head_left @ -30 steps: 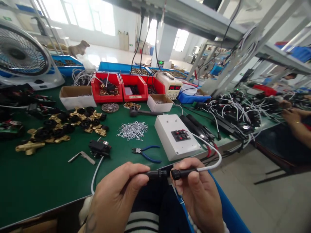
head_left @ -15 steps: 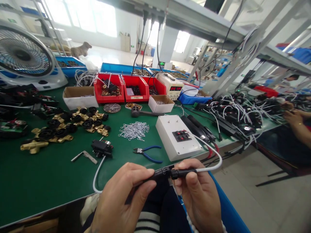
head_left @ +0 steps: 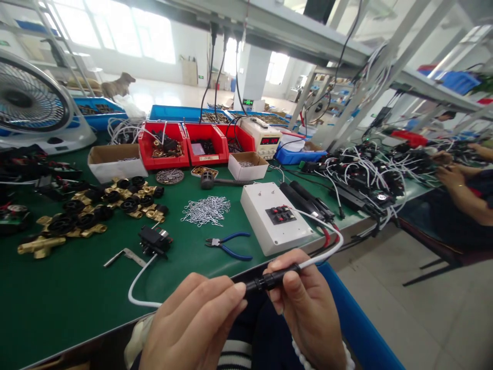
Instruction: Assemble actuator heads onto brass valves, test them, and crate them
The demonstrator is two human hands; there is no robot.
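Note:
Just past the table's front edge, my left hand [head_left: 196, 318] is closed on a black cable connector [head_left: 252, 287], its fingers covering most of it. My right hand [head_left: 308, 308] pinches a second black cable connector [head_left: 278, 278], from which a white cable [head_left: 327, 252] curves back to the white switch box [head_left: 271, 218]. The two connectors meet end to end in line. Another white cable [head_left: 136, 293] runs from a small black motor unit [head_left: 154, 240] toward my left hand, which hides its end. Blue-handled cutting pliers [head_left: 233, 246] lie on the table behind the hands.
A pile of metal clips [head_left: 206, 210] lies mid-table, with brass valve fittings [head_left: 88, 216] to its left. Behind stand red bins [head_left: 206, 159], a power supply [head_left: 262, 139] and a fan [head_left: 31, 103]. A co-worker's arm [head_left: 458, 185] shows at the right, near many cables.
The two connectors, apart and slightly misaligned before, are now joined in line. My left fingers have closed further over their connector. The whole view has shifted slightly.

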